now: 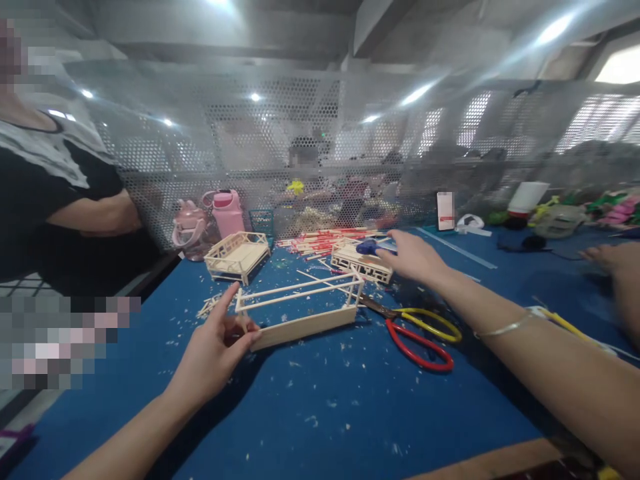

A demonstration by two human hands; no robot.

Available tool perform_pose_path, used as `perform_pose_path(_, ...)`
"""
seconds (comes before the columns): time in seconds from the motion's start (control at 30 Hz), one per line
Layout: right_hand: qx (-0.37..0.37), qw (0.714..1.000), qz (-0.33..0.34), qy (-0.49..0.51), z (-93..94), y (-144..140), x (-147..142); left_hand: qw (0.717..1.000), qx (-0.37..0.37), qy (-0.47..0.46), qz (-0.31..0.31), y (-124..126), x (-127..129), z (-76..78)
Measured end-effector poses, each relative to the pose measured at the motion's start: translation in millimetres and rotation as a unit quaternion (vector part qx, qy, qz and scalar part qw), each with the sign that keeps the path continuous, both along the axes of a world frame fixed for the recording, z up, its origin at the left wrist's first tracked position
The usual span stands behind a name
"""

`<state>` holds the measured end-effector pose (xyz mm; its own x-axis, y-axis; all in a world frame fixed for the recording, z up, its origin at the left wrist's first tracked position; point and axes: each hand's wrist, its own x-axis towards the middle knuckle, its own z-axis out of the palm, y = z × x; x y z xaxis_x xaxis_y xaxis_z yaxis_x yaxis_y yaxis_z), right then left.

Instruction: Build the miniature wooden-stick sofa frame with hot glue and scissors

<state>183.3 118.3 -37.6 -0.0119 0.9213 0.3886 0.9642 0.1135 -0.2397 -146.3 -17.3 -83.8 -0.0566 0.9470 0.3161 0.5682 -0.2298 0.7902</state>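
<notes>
Pale wood sits pinched between the left hand's (215, 353) thumb and fingers: the near end of a stick frame (305, 325), at the table's centre. At two o'clock from it, the right hand (417, 259) has its fingers closed around a blue tool (369, 248), over a small wooden piece (363, 262). Red-and-yellow scissors (423, 363) lie at three o'clock, blades near the frame's end. A little wooden bench (239, 259) stands at ten o'clock, red and white sticks (320, 243) pile up at one, a pink bottle (229, 217) is at eleven. Farther out, a person in black (75, 200) is at ten o'clock, above the blue table (320, 413).
</notes>
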Motion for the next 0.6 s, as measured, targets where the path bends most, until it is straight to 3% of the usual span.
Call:
perform_pose_path(0.1, -0.074, 0.997, -0.003, -0.035, -3.4, 16.1, -3.6, 1.0, -0.002, -0.011, 0.0, 0.0, 0.1, 0.2)
perform_pose_path(0.3, -0.103, 0.994, 0.011, -0.026, -4.2, 31.4, -4.5, 1.0, -0.007, -0.014, -0.006, 1.3, 0.2, -0.2)
perform_pose_path(0.47, -0.083, 0.991, 0.032, 0.098, 6.1, 40.4, -0.9, 1.0, 0.001, -0.014, 0.006, 2.3, 1.3, 0.0)
perform_pose_path(0.6, -0.043, 0.963, 0.051, 0.262, 16.8, 14.2, 12.2, 1.0, 0.001, -0.013, 0.007, 2.2, 1.3, -0.4)
